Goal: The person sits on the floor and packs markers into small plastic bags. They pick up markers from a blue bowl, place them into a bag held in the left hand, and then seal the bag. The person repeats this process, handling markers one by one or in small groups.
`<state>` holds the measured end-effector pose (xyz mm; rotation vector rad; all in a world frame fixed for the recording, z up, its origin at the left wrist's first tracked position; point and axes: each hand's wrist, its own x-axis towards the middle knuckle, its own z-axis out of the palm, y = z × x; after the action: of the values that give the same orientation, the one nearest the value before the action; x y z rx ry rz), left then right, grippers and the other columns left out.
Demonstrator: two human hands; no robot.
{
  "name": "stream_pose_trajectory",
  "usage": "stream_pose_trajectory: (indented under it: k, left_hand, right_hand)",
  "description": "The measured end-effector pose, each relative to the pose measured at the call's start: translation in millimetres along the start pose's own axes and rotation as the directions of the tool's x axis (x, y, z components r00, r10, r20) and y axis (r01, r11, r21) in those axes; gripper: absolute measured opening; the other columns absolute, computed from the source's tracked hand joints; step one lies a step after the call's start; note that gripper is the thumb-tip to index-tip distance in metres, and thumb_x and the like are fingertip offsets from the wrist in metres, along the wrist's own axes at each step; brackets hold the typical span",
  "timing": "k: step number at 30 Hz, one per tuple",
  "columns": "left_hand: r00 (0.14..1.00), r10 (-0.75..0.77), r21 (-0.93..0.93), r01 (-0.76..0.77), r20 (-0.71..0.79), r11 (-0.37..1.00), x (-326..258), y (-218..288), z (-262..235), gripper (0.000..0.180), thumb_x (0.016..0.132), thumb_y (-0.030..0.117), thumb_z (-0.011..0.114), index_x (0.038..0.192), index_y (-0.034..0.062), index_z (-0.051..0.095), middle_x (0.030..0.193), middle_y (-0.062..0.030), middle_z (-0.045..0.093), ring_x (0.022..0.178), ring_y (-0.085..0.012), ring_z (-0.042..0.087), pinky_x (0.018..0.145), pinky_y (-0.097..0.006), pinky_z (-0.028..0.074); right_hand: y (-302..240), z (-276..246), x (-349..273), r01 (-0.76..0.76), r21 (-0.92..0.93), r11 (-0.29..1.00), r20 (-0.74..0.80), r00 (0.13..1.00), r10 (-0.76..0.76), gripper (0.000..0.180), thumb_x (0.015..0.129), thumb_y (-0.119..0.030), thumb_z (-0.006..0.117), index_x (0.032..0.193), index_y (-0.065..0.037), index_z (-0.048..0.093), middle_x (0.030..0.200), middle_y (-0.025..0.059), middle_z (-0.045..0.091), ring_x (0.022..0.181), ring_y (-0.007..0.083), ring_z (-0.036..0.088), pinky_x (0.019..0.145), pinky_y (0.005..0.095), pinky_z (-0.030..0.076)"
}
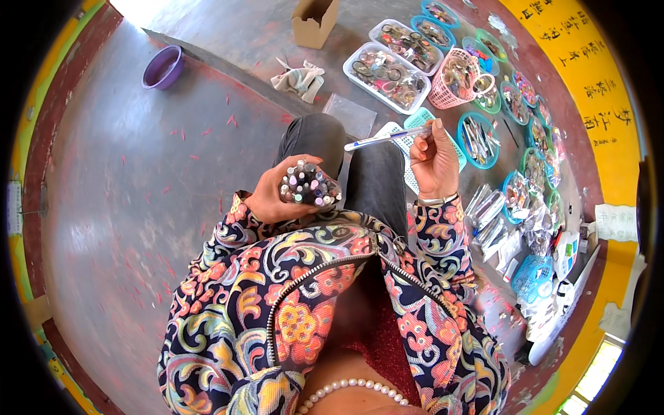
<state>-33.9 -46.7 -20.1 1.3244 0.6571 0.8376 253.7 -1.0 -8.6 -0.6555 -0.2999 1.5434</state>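
Observation:
My left hand (266, 194) is wrapped round a thick bundle of pens (310, 184) above my lap. Their ends point up at me, mostly dark with some white, pink and pale green ones; whether a clear container or bag surrounds them I cannot tell. To the right, my right hand (434, 166) pinches a single slim pen (380, 139) between thumb and fingers. That pen is whitish and blue, lies nearly level and points left toward the bundle without touching it. Beneath my right hand sits a green plastic basket (460, 153) beside a white one (409, 173).
Two clear tubs (353, 86) of small goods stand ahead near a pink basket (443, 102). A blue basket of pens (462, 142) and several others line the right wall. Packaged pens (487, 218) lie closer. A purple basin (178, 68), cardboard box (315, 34) and cloth (299, 79) are farther off.

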Motion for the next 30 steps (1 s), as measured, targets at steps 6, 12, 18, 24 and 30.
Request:
stream_pose_trajectory:
  k: [6,12,18,24,30]
  left_hand:
    - [1.000,-0.017,-0.052,0.016,-0.003,0.999,-1,-1,0,0.068,0.067,0.003,0.074,0.124,0.0005,0.037,0.106,-0.0071,0.058,0.096,-0.0115,0.055,0.085,-0.027,0.043]
    - [0.999,-0.036,-0.090,0.035,-0.018,0.995,-1,-3,1,0.070,0.066,0.001,0.073,0.125,-0.0001,0.035,0.107,-0.0092,0.058,0.098,-0.0139,0.055,0.086,-0.028,0.043]
    - [0.999,-0.033,-0.067,0.032,-0.027,0.997,-2,-10,-3,0.073,0.064,0.000,0.074,0.125,-0.0012,0.034,0.109,-0.0094,0.054,0.101,-0.0164,0.054,0.088,-0.030,0.043]
    - [0.999,-0.037,-0.117,0.035,-0.017,0.993,-1,-4,-1,0.071,0.064,-0.002,0.071,0.125,-0.0014,0.034,0.110,-0.0114,0.053,0.103,-0.0208,0.055,0.089,-0.033,0.043]
    - [0.999,-0.031,-0.123,0.029,-0.013,0.992,1,-4,-1,0.071,0.064,-0.003,0.071,0.125,-0.0015,0.034,0.110,-0.0119,0.053,0.102,-0.0210,0.055,0.088,-0.033,0.043]
  right_hand:
    - [-3,-1,-3,0.131,-0.146,0.980,0.005,0.991,-0.132,0.009,0.082,-0.011,0.063,0.085,-0.003,0.060,0.078,0.0039,0.061,0.064,0.0140,0.057,0.050,0.0213,0.041]
    - [-8,-17,2,0.203,-0.243,0.949,-0.033,0.976,-0.217,0.008,0.082,-0.005,0.061,0.088,0.000,0.059,0.082,0.0069,0.062,0.077,0.0181,0.063,0.059,0.0216,0.050]
    - [1,-156,36,0.145,-0.296,0.944,-0.357,0.900,-0.250,0.013,0.081,-0.004,0.060,0.091,0.003,0.056,0.084,0.0092,0.061,0.077,0.0197,0.063,0.062,0.0225,0.052]
    - [33,-296,35,-0.061,-0.236,0.970,-0.674,0.729,-0.118,0.015,0.082,-0.002,0.053,0.095,0.003,0.051,0.081,0.0131,0.060,0.071,0.0214,0.062,0.058,0.0245,0.053]
    - [49,-304,62,-0.064,-0.097,0.993,-0.747,0.664,-0.030,0.025,0.082,0.000,0.049,0.106,0.004,0.042,0.095,0.0171,0.057,0.074,0.0258,0.062,0.060,0.0280,0.054]
